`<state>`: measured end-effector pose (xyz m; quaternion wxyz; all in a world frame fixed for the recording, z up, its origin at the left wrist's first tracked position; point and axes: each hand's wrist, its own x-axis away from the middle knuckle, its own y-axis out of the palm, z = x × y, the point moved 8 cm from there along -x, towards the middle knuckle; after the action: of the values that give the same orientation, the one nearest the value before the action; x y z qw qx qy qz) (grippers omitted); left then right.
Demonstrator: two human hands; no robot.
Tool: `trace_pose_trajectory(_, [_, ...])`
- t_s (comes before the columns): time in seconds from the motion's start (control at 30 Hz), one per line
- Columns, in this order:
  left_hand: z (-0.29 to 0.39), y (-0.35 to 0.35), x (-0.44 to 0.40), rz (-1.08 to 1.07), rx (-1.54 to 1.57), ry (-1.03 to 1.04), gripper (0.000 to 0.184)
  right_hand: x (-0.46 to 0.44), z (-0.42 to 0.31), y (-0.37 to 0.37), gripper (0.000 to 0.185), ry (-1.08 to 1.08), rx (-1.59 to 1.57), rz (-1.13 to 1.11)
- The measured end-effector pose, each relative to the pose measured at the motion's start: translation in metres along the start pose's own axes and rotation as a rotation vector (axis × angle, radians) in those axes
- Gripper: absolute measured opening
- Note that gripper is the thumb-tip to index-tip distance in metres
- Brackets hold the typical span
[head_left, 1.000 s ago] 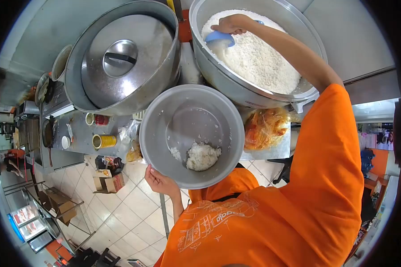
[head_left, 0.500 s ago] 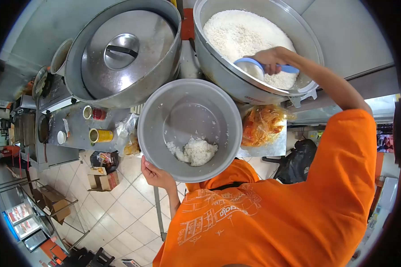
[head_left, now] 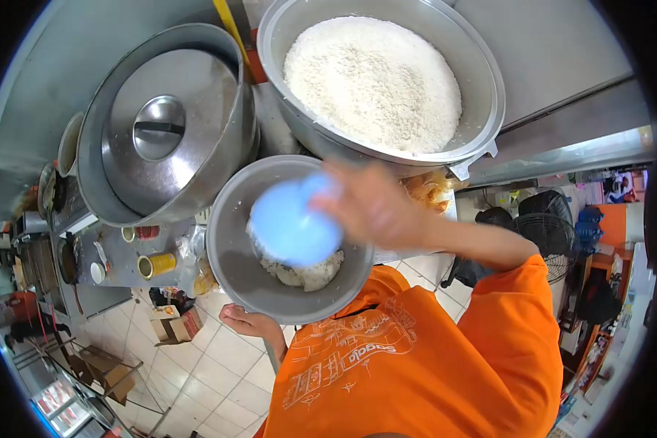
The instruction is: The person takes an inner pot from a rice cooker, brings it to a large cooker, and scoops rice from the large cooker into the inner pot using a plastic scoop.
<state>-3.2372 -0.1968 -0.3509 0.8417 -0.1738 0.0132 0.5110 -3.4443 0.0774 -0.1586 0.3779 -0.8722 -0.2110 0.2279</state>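
A blue plastic scoop (head_left: 296, 223), smeared by motion, is tipped over the grey pot (head_left: 230, 274). My right hand (head_left: 372, 201) is closed on it and also blurred. White rice (head_left: 314, 277) lies at the near side of the pot's bottom, partly hidden by the scoop. At the pot's lower left, my left hand (head_left: 252, 321) supports the outside near the rim, palm up, with its fingers partly curled. Behind the pot stands a large metal pot (head_left: 482, 95) with a broad mound of rice (head_left: 372, 84) in it.
A wide metal pot with a lid (head_left: 171, 135) stands at the back left. On the counter are a yellow can (head_left: 155, 266), a white-lidded jar (head_left: 98, 273) and plastic bags (head_left: 193, 259). Another filled bag (head_left: 431, 190) sits at the right. An open cardboard box (head_left: 177, 326) is on the tiled floor.
My right hand has brought the blue scoop from the large rice pot over to the grey pot and turned it over. My left hand stays at the grey pot. The view has shifted.
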Motion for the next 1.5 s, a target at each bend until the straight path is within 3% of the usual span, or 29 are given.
trace_pose_trajectory(0.03, [-0.002,0.000,-0.001,-0.021,-0.015,-0.023,0.030,0.008,-0.010,0.026,0.031,0.020,-0.227,-0.113])
trace_pose_trajectory(0.1, [0.003,0.005,-0.002,-0.029,-0.026,0.016,0.030,0.009,-0.012,0.042,0.034,-0.006,-0.203,-0.062])
trace_pose_trajectory(0.2, [0.009,0.004,-0.003,-0.027,-0.029,0.046,0.031,-0.027,-0.020,-0.035,0.031,0.139,-0.047,-0.023])
trace_pose_trajectory(0.23, [0.010,0.006,-0.003,-0.033,-0.008,0.051,0.031,-0.040,-0.009,-0.059,0.030,0.068,0.098,0.094])
trace_pose_trajectory(0.3, [0.006,0.006,-0.002,-0.047,-0.012,0.009,0.032,-0.082,0.033,-0.104,0.037,-0.001,0.245,0.201])
trace_pose_trajectory(0.37, [0.000,0.003,-0.002,-0.059,-0.019,-0.024,0.033,-0.138,0.152,-0.131,0.058,0.181,0.353,0.198])
trace_pose_trajectory(0.4, [-0.006,0.003,0.000,-0.085,-0.033,-0.077,0.034,-0.140,0.173,-0.146,0.050,0.584,0.535,-0.046])
trace_pose_trajectory(0.5, [0.000,0.011,0.000,-0.097,-0.063,-0.069,0.037,-0.169,0.303,-0.157,0.051,0.698,0.546,-0.035])
trace_pose_trajectory(0.7, [0.009,0.004,-0.003,-0.101,-0.213,0.047,0.043,-0.171,0.380,-0.120,0.064,0.908,0.477,-0.325])
trace_pose_trajectory(0.93, [0.002,0.007,-0.004,-0.082,-0.112,0.019,0.043,-0.138,0.331,-0.053,0.066,0.772,0.632,-0.655])
trace_pose_trajectory(1.07, [0.007,0.003,-0.004,-0.064,-0.154,0.137,0.039,-0.118,0.272,-0.049,0.068,0.791,0.606,-0.556])
trace_pose_trajectory(1.13, [0.007,0.002,-0.005,-0.042,-0.116,0.114,0.041,-0.111,0.273,-0.042,0.066,0.835,0.584,-0.632])
trace_pose_trajectory(1.2, [0.005,-0.001,-0.007,-0.014,-0.072,0.095,0.043,-0.099,0.270,-0.041,0.077,0.895,0.690,-0.642])
trace_pose_trajectory(1.23, [0.004,-0.001,-0.008,-0.026,-0.048,0.099,0.044,-0.088,0.276,-0.038,0.082,0.880,0.594,-0.706])
trace_pose_trajectory(1.3, [0.001,-0.003,-0.007,-0.014,-0.010,0.084,0.045,-0.063,0.245,-0.036,0.074,0.874,0.578,-0.804])
trace_pose_trajectory(1.47, [0.003,-0.003,-0.009,-0.005,0.027,0.085,0.044,-0.014,0.191,-0.039,0.068,1.212,0.388,-0.914])
trace_pose_trajectory(1.5, [0.004,-0.003,-0.009,-0.011,0.057,0.075,0.044,0.002,0.201,-0.037,0.068,1.306,0.189,-0.995])
